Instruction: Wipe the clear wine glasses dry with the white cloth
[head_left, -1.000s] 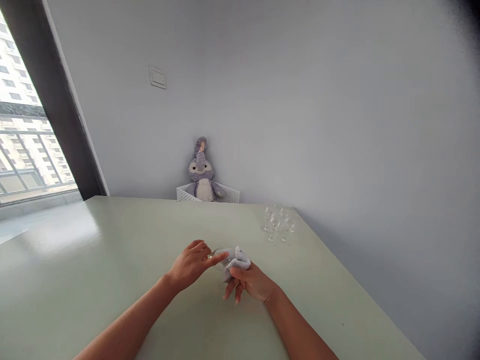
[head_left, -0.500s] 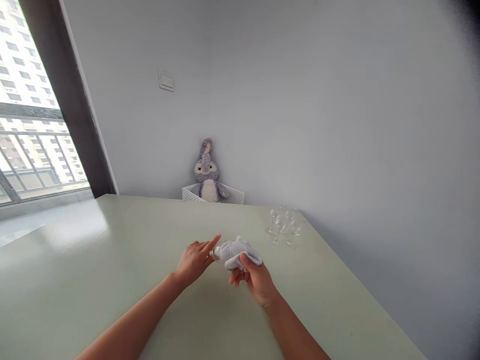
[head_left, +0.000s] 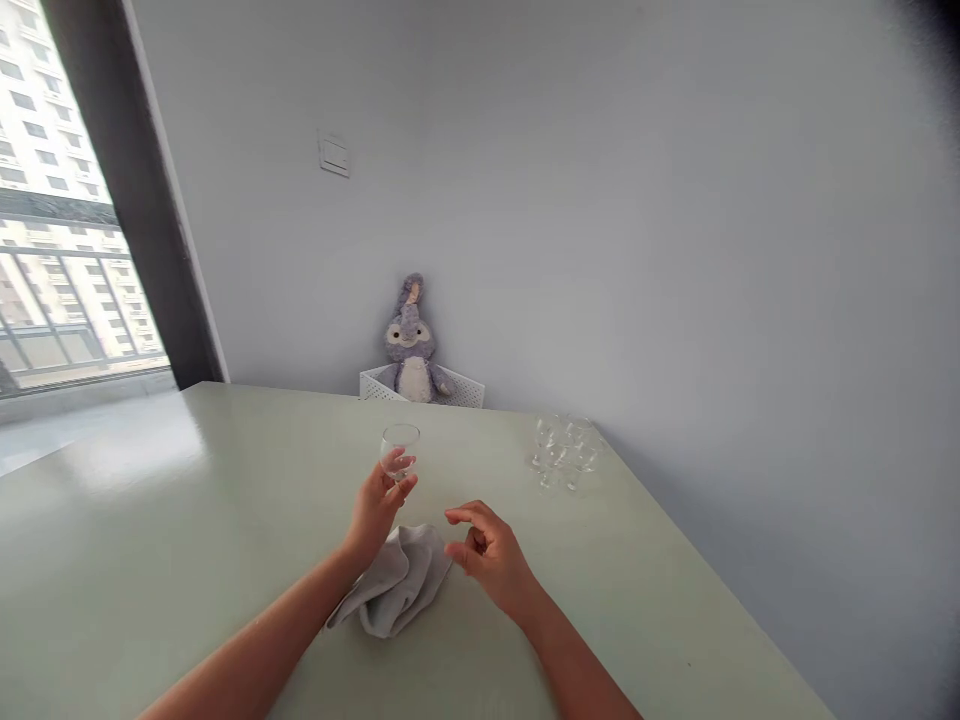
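Note:
A small clear stemmed glass is held upright, bowl up, by my left hand, whose fingers are closed round its lower part. Below that hand a crumpled grey cloth lies on the table, its left part behind my left wrist. Just to the right of the cloth is my right hand, with thumb and forefinger curved apart and nothing between them.
Several clear stemmed glasses stand in a cluster near the right back corner of the pale green table. Behind the back edge, a purple plush toy sits in a white perforated basket. Grey walls rise behind.
My right hand has let go of the grey cloth, which now lies on the table. The glass has moved from lying sideways in the cloth to upright in my left hand.

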